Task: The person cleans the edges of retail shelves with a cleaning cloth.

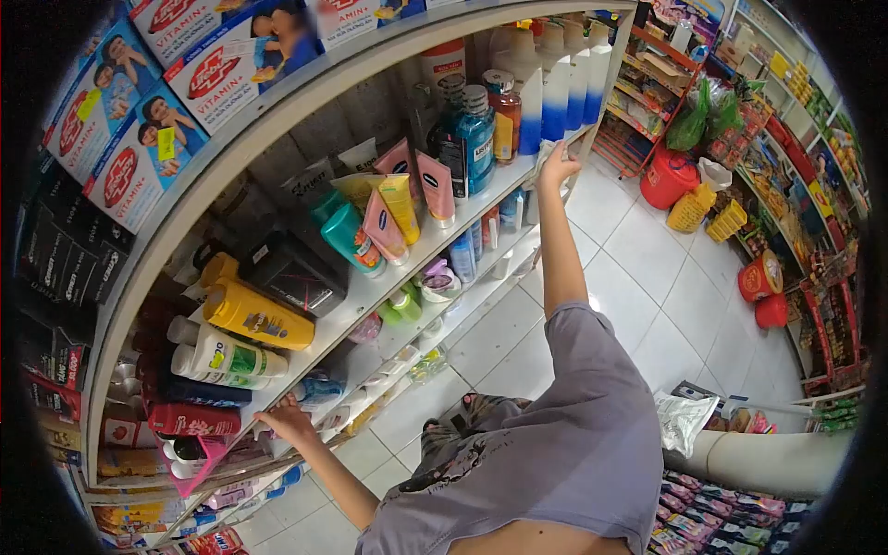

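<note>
My right hand (559,170) is at the far end of the shelf's front edge, closed on a white cloth (546,150) that presses against the edge. Blue-and-white bottles (555,92) stand just behind it, beside a blue mouthwash bottle (478,139). Lower left, my left hand (287,419) rests on the front edge of the same shelf (338,319), fingers apart and holding nothing. Close to it are a red bottle (196,419) and a white-and-green bottle (231,361). Yellow and pink tubes (400,205) stand mid-shelf.
Lower shelves hold more bottles and packets, such as a green bottle (403,303). Boxes of soap (217,79) are stacked on top. Across the tiled floor (647,268) stand a red bucket (668,178), a yellow container (690,209) and stocked racks (786,166).
</note>
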Demonstrator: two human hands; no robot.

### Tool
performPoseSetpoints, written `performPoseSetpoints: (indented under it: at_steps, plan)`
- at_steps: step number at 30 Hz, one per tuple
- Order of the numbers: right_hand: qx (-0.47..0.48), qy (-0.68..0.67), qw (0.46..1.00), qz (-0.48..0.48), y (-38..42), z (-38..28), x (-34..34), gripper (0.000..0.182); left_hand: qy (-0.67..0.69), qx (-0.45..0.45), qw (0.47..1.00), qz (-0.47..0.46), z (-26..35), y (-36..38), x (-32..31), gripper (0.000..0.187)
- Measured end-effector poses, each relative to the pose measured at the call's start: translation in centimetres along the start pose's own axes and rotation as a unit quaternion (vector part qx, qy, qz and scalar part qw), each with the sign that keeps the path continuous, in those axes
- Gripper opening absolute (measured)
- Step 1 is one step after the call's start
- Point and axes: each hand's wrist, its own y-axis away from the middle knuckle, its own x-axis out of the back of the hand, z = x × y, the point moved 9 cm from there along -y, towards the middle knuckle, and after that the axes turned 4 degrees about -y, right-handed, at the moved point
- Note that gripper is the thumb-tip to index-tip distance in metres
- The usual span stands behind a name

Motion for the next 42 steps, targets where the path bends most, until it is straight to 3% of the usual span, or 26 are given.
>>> performPoseSetpoints:
  at_steps: [1, 5, 7, 9, 11, 13, 16, 17, 19, 20, 24, 26, 28, 30, 33, 35, 36, 38, 39, 40, 42]
  plan:
    - [-0.053, -0.093, 0.994, 0.0, 0.6, 0.9, -0.2, 0.049, 0.0, 0.003, 1.0, 0.003, -0.2, 0.0, -0.1, 0.054]
    - [-0.101, -0.103, 0.989, -0.045, 5.8, -1.3, 0.5, 0.044, 0.001, -0.002, 1.0, -0.01, -0.3, -0.2, -0.1, 0.057]
    - [-0.07, -0.056, 0.993, -0.077, 7.2, -1.4, 0.8, 0.04, -0.005, -0.002, 0.999, 0.052, -0.2, 0.0, 0.2, 0.058]
    - [0.029, -0.053, 0.989, -0.135, 7.9, -4.4, 0.7, 0.036, -0.001, -0.003, 1.0, 0.015, -0.7, -0.5, 0.8, 0.058]
    - [0.068, -0.062, 0.99, -0.111, 5.8, -4.3, 0.1, 0.033, 0.003, -0.02, 1.0, -0.015, -0.5, -1.0, 0.8, 0.058]
    - [-0.02, -0.061, 0.996, -0.055, 2.0, -0.4, -0.4, 0.031, -0.005, -0.024, 1.0, -0.015, -0.2, -0.9, 0.5, 0.058]
    - [-0.093, -0.097, 0.99, -0.043, -2.6, 3.5, -2.2, 0.032, -0.007, -0.01, 1.0, -0.002, -0.1, -0.2, -0.1, 0.059]
    - [-0.092, -0.103, 0.989, -0.045, -3.5, 4.0, -2.5, 0.032, -0.008, 0.009, 1.0, 0.009, -0.2, 0.2, -0.2, 0.059]
    - [-0.07, 0.022, 0.997, 0.03, -4.5, 3.8, -1.5, 0.033, 0.003, 0.007, 1.0, 0.011, 0.0, 0.3, -0.3, 0.057]
    - [-0.134, 0.002, 0.991, 0.014, -4.1, 3.9, -1.5, 0.037, 0.005, 0.012, 1.0, -0.006, -0.2, 0.0, 0.1, 0.056]
    - [-0.14, -0.079, 0.987, 0.0, -3.4, 6.4, -2.0, 0.039, 0.014, 0.026, 1.0, -0.011, -0.4, -0.4, 0.3, 0.056]
    - [-0.291, -0.162, 0.94, -0.081, 2.5, 2.4, -1.3, 0.04, 0.008, 0.027, 0.999, 0.031, -0.5, -0.1, 0.3, 0.059]
    - [-0.323, -0.191, 0.916, -0.143, 7.2, 0.8, -1.0, 0.043, -0.004, 0.031, 0.999, 0.026, -0.7, -0.5, 0.8, 0.06]
    - [-0.371, -0.261, 0.882, -0.13, 11.3, 1.4, -0.8, 0.04, -0.018, 0.022, 0.999, 0.031, -0.6, -0.5, 0.5, 0.063]
    - [-0.353, -0.284, 0.878, -0.158, 16.7, 1.9, -0.4, 0.039, -0.018, 0.02, 0.999, 0.019, -0.5, -0.6, 0.4, 0.064]
    - [-0.353, -0.284, 0.885, -0.111, 19.6, -1.5, 1.1, 0.038, -0.009, 0.027, 0.999, 0.045, -0.6, -0.6, 0.8, 0.07]
    - [-0.344, -0.319, 0.878, -0.092, 19.5, -1.1, 0.9, 0.038, -0.035, 0.029, 0.997, 0.06, -0.6, -0.5, 1.1, 0.065]
    - [-0.314, -0.255, 0.91, -0.092, 18.0, -2.2, 1.2, 0.036, -0.063, 0.025, 0.995, 0.073, -0.6, -0.8, 2.1, 0.055]
    - [-0.317, -0.316, 0.88, -0.158, 16.3, -0.4, -0.5, 0.035, -0.066, 0.021, 0.995, 0.071, -0.7, -1.2, 2.6, 0.051]
    - [-0.326, -0.271, 0.902, -0.084, 14.9, -0.8, 0.5, 0.036, -0.064, 0.014, 0.995, 0.076, -0.4, -1.0, 2.3, 0.05]
    - [-0.308, -0.233, 0.919, -0.081, 11.7, -2.0, 0.3, 0.039, -0.063, 0.02, 0.997, 0.051, -0.6, -0.9, 2.3, 0.049]
